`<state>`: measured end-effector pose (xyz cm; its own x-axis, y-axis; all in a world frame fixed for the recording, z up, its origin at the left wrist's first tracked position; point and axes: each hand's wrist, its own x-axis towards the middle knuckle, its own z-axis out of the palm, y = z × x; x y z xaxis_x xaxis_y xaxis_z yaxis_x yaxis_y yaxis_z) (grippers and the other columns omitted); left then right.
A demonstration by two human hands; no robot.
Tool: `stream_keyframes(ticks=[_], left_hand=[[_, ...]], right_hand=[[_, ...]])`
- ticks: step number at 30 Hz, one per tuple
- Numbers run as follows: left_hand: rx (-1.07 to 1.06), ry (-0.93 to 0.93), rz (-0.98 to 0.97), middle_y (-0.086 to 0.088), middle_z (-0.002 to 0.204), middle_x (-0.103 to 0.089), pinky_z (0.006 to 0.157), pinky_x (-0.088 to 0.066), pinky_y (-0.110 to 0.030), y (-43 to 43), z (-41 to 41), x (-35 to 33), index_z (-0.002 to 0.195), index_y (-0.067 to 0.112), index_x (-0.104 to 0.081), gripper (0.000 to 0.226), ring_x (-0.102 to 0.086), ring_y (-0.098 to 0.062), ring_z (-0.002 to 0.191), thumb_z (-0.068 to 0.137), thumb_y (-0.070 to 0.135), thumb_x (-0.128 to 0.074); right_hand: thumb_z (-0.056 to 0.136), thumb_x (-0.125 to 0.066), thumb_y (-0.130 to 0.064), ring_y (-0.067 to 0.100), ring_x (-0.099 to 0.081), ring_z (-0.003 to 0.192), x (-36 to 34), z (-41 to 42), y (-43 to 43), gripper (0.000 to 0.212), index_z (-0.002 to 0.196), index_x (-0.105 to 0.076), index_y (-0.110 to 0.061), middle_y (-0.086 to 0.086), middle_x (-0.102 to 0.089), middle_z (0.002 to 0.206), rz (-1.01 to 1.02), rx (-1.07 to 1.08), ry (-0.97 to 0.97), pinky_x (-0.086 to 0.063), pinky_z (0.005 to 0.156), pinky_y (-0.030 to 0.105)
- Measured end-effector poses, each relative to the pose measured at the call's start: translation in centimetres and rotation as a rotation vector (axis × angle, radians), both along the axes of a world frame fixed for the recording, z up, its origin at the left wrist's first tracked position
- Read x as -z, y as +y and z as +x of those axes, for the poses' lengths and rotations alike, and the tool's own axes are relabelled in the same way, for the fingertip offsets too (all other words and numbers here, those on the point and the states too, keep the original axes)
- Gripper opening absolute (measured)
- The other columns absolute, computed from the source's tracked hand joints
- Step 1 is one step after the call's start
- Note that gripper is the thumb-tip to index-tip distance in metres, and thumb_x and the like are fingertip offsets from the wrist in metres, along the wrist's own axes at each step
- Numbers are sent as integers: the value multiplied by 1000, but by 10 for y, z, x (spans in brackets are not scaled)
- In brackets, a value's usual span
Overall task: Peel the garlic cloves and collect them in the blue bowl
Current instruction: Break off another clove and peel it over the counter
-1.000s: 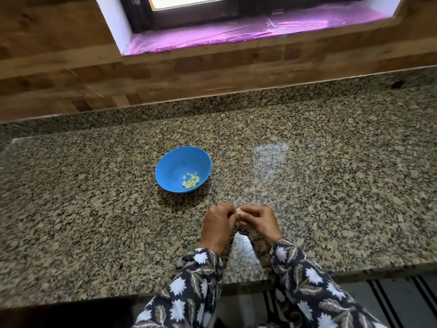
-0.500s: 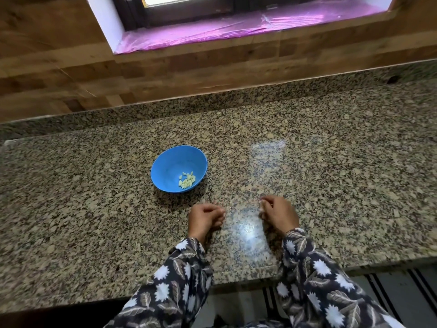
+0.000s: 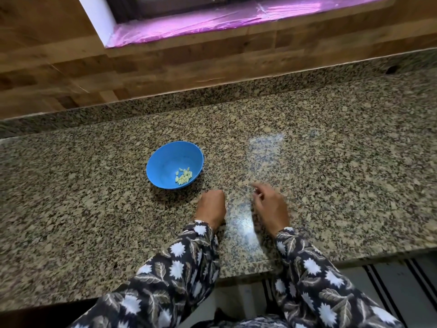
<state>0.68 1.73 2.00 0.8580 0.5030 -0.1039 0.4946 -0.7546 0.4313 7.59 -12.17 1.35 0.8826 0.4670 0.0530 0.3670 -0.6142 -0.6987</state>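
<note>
The blue bowl [image 3: 165, 159] stands on the granite counter [image 3: 331, 162], with several pale peeled garlic cloves [image 3: 184, 177] lying in its right side. My left hand [image 3: 211, 205] rests on the counter just right of and nearer than the bowl. Its fingers are curled under into a fist, and what lies inside is hidden. My right hand [image 3: 269, 204] is a hand's width to the right and blurred by motion. Its fingers are loosely stretched forward over the counter, and I see nothing plainly held in them. No unpeeled clove stands out against the speckled stone.
The counter's front edge [image 3: 307, 263] runs just below my wrists, with striped floor beyond it. A raised granite strip and a wooden wall [image 3: 212, 60] close off the back, under a window sill covered in pink film [image 3: 224, 20].
A second ago both hands pinched a clove together in front of me. They have since parted, and the right hand is sweeping forward and to the right.
</note>
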Motion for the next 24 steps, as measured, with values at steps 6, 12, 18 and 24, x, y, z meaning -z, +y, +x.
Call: stream_keyframes(ticks=[6,12,18,24], left_hand=[[140,19,109,-8,96,-67,76,-51,-20,-5,-11,3,101,7,-65,15,-63,-17,84,95,6,-51],[3,-116,-517,-2,84,-71,65,-54,-15,8,-20,-14,92,6,-72,11,-68,-13,76,83,5,-67],[71,-214,-456,-4,83,-73,72,-58,-23,7,-32,-14,87,12,-74,8,-68,-9,75,82,8,-69],[237,-304,-224,2,81,-71,72,-54,-17,8,-39,-12,94,11,-72,11,-59,8,64,87,13,-63]], right_hand=[[91,-56,-15,5,-62,85,13,-15,12,28,119,-60,-14,3,-66,112,36,-155,215,-46,77,13],[91,-55,-14,1,-61,73,14,-22,15,24,113,-64,-11,-1,-68,95,105,-275,407,-45,63,6],[85,-62,-13,-5,-54,51,20,-19,16,16,96,-71,-5,9,-70,85,204,-292,521,-45,57,14],[87,-59,-12,6,-65,67,15,-18,14,16,97,-70,-4,3,-69,78,266,-375,567,-49,62,19]])
